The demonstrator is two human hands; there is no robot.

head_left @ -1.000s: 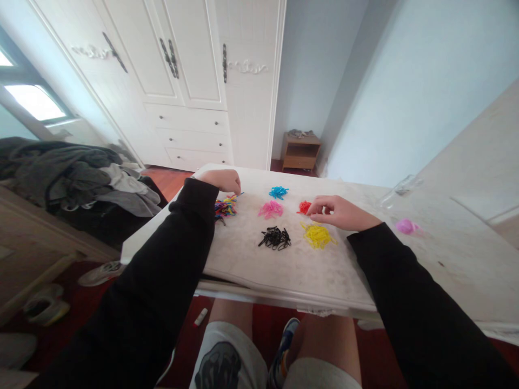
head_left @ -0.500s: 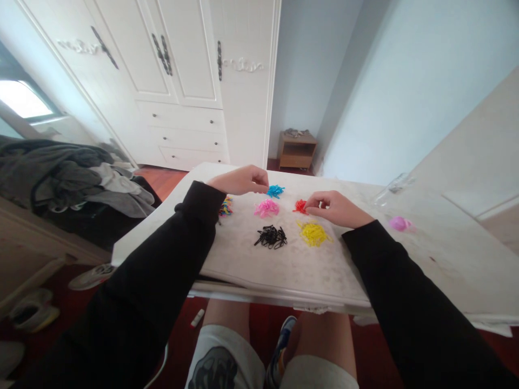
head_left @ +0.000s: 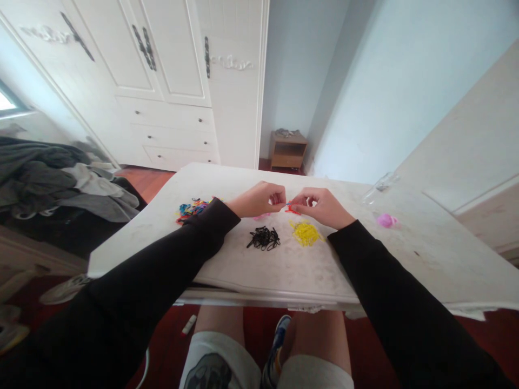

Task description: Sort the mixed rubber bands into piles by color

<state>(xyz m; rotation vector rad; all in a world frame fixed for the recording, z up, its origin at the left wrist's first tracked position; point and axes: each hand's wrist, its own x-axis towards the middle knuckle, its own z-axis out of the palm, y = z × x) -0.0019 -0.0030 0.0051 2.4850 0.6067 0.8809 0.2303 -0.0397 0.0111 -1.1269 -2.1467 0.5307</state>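
My left hand (head_left: 265, 199) is closed in a pinch, its fingertips almost meeting those of my right hand (head_left: 316, 205). A small bit of blue rubber band (head_left: 288, 204) shows at the left fingertips. The right fingers are also pinched, just over the red rubber bands (head_left: 292, 210); what they hold is hard to make out. Nearer me lie a pile of black rubber bands (head_left: 264, 238) and a pile of yellow ones (head_left: 306, 233). My left hand mostly covers the pink rubber bands (head_left: 261, 216) and hides the blue pile. Mixed-colour rubber bands (head_left: 192, 209) lie beside the left sleeve.
The white table (head_left: 251, 270) carries a pink object (head_left: 387, 220) and a clear plastic item (head_left: 380, 189) on the right. Clothes (head_left: 93, 186) are heaped at the left. Behind stand a white wardrobe (head_left: 174, 59) and a small wooden cabinet (head_left: 288, 150).
My left hand has moved right from the blue pile to meet my right hand by the red bands. The view has shifted slightly, uncovering more of the mixed pile.
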